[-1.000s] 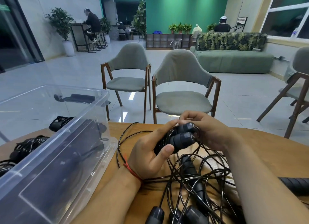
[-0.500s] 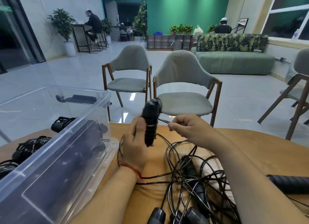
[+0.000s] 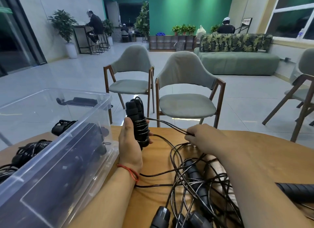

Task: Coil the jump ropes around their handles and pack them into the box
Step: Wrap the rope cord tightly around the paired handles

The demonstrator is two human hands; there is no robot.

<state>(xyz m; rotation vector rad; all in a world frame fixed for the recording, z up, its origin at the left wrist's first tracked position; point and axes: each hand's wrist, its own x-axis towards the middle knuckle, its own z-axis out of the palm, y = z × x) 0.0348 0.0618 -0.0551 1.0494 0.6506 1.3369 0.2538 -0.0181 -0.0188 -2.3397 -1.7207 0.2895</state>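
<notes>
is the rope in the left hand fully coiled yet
Partly coiled: the handles gripped by the left hand are wrapped several times, but a loose strand runs to the right hand.

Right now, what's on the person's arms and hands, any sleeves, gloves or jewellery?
No sleeves show: both forearms are bare. The left hand and the right hand have no gloves. A thin red string bracelet circles the left wrist; nothing on the right wrist.
</notes>
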